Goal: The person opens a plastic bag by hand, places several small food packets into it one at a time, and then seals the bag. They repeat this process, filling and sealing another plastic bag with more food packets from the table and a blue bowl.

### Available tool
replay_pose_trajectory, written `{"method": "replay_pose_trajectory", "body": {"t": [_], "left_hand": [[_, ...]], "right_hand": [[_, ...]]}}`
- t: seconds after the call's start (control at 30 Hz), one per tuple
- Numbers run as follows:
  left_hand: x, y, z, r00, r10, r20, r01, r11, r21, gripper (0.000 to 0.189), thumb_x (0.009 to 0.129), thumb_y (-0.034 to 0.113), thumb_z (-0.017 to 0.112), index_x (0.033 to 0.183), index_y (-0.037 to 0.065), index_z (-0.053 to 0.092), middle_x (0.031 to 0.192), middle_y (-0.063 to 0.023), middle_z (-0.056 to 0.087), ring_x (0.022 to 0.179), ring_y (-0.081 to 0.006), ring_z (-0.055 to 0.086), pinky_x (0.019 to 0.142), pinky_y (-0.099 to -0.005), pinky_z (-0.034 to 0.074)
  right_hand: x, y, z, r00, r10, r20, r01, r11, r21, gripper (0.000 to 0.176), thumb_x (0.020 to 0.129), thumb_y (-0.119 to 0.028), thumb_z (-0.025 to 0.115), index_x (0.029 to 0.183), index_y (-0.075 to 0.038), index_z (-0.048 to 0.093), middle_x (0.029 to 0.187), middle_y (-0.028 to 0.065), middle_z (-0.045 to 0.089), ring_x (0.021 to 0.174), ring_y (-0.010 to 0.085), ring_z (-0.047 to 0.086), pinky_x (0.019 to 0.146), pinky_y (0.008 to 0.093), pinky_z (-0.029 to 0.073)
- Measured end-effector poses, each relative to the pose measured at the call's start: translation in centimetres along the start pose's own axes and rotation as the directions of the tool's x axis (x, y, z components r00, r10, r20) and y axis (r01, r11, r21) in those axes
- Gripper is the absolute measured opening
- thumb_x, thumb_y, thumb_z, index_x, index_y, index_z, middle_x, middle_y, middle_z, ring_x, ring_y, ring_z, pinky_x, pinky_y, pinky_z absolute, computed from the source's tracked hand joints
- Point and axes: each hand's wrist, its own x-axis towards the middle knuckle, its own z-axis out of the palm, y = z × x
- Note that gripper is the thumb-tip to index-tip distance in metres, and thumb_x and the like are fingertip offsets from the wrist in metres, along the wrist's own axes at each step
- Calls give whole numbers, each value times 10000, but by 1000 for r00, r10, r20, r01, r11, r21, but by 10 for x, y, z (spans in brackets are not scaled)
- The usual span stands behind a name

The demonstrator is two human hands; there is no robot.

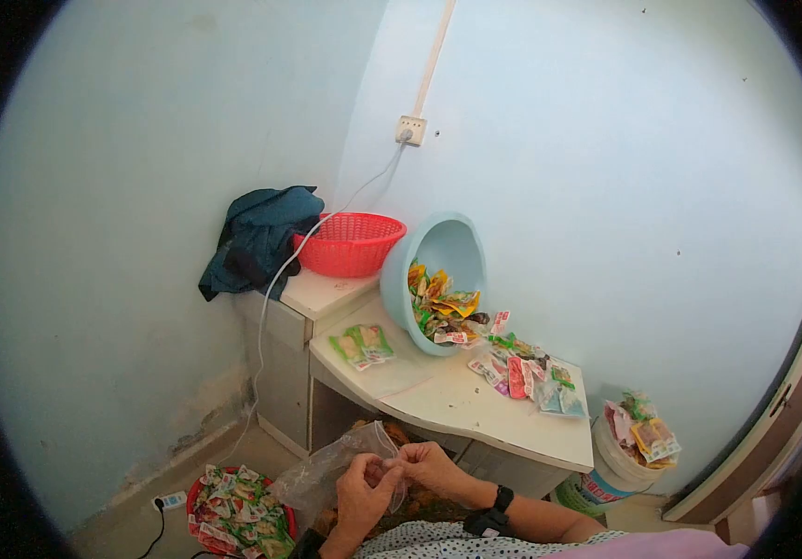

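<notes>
My left hand (364, 492) and my right hand (431, 469) meet at the bottom middle, fingers pinched on the edge of a clear plastic bag (315, 473). The bag hangs to the left of my hands and looks empty. Beyond it, on the white desk (457, 410), lie green packets (361, 346) on a clear sheet. A light blue basin (452, 244) is tipped on its side there, with yellow and green packets (440, 300) inside. More small packets (522, 371) spread from its rim to the right.
A red basket (350, 244) and dark cloth (266, 233) rest on the raised left part. On the floor, a red basin of packets (241, 511) stands at left and a white bucket (620, 466) at right. A cable (275, 279) runs down from the wall socket (410, 130).
</notes>
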Motion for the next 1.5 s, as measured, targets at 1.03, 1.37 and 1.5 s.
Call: {"method": "replay_pose_trajectory", "body": {"t": [1.03,1.37,1.5], "left_hand": [[-5,-10,4,958,110,265,-177,953,244,436,865,120,614,1279,71,485,912,-289,642,871,-487,624,702,-520,503],[-1,-20,-1,983,182,41,-185,924,334,157,901,134,586,994,12,621,808,-260,633,706,-436,628,599,-491,488],[5,11,-13,880,418,-227,-270,832,484,118,875,121,607,940,26,635,739,-195,623,656,-410,610,567,-466,477]], "right_hand": [[-18,-9,-11,997,63,-46,-69,987,-144,305,923,-288,664,863,11,678,757,69,690,658,119,662,602,245,549],[-23,-3,-30,997,72,38,-59,961,-269,264,901,-254,696,815,-5,685,714,54,689,639,101,654,569,228,522],[-29,7,-27,976,195,92,-152,924,-350,275,890,-280,707,807,-20,679,697,52,678,609,97,627,557,226,502]]}}
